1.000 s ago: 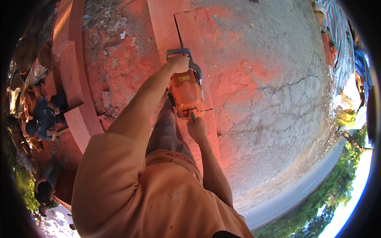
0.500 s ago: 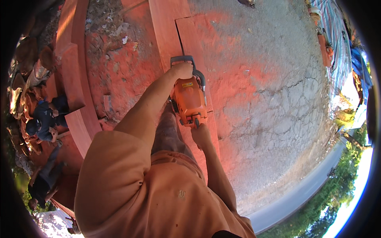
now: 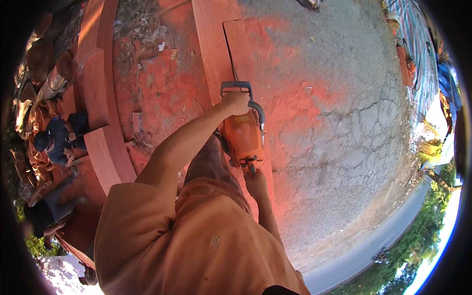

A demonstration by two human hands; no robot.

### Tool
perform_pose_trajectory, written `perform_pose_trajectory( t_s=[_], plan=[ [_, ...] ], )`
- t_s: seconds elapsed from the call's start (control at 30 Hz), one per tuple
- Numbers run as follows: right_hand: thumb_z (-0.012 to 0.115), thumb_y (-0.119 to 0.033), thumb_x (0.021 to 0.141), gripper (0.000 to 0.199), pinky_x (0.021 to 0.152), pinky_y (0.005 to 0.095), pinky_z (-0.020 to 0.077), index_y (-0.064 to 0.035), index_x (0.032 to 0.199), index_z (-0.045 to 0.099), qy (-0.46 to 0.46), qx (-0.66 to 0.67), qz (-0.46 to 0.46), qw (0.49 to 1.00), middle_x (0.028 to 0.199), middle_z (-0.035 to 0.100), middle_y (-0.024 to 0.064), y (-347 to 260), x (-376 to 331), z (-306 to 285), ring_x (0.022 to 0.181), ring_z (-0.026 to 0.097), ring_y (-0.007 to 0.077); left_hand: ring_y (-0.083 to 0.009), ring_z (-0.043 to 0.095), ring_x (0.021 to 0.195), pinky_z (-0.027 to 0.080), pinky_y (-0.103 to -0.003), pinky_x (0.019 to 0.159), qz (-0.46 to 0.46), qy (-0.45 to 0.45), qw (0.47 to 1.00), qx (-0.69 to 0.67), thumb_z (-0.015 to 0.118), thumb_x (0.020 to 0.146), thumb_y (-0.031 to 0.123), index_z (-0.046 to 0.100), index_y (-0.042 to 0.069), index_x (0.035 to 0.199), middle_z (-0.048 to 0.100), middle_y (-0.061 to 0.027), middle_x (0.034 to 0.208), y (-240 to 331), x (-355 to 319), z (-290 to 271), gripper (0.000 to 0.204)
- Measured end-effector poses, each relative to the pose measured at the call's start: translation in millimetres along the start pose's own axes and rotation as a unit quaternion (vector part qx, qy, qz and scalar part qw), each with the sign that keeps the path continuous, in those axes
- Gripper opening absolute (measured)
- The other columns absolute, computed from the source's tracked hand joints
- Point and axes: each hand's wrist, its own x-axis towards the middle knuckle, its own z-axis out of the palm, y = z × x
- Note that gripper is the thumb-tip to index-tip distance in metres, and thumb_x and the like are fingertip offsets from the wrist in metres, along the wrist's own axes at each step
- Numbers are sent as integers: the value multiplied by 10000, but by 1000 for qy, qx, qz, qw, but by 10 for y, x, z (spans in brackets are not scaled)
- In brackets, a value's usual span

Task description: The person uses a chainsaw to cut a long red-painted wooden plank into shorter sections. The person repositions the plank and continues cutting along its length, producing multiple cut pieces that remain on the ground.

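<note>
An orange chainsaw [image 3: 243, 136] with a dark front hand guard lies in line with a long reddish wooden plank [image 3: 209, 42] on the ground. My left hand [image 3: 236, 103] is closed around its front handle, just behind the guard. At the rear handle, nearest my body, my right hand [image 3: 256, 184] is closed too; its fingers are partly hidden. A narrow dark cut [image 3: 229, 49] runs lengthwise through the wood ahead of the saw. The saw's bar is hard to make out from above.
Long reddish boards [image 3: 96, 73] lie to the left, beside cut logs [image 3: 58, 73]. Two people are at the far left, one in dark clothes [image 3: 59, 140]. Red sawdust [image 3: 162, 93] covers the ground around the plank. Cracked grey paving [image 3: 364, 123] and a striped tarp [image 3: 418, 44] are on the right.
The chainsaw and both hands have moved back along the plank toward my body. More of the dark cut shows ahead of the saw. Both hands keep their hold.
</note>
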Motion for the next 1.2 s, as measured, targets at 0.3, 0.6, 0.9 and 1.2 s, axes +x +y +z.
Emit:
perform_pose_trajectory(
  t_s=[0.3,0.6,0.9,1.2],
  plan=[
    [744,-354,838,428,645,493,493,39,889,582,-16,-28,33,999,804,666,275,599,-550,-57,803,671,455,-367,713,862,567,-473,757,-26,-4,999,-42,674,761,184,746,29,891,721,-211,897,614,-623,308,215],
    [704,-357,854,425,678,536,492,43,911,571,-24,-9,7,1000,841,657,305,978,-613,-3,847,649,498,-394,695,801,550,-493,725,-13,48,998,-29,621,718,107,734,14,842,703,-227,849,759,-774,559,192],
    [692,-368,860,448,704,553,502,59,949,587,-26,-10,19,999,867,660,325,1209,-775,47,898,643,522,-367,717,794,570,-480,689,-24,30,999,-2,656,726,157,744,33,832,718,-215,837,900,-924,774,185],
    [661,-309,873,367,674,561,494,49,906,584,-10,-21,15,1000,852,648,338,1380,-894,44,855,640,530,-373,710,812,561,-485,712,-37,-1,999,-5,640,730,123,728,36,855,718,-199,855,1059,-1042,867,176]
  ],
)
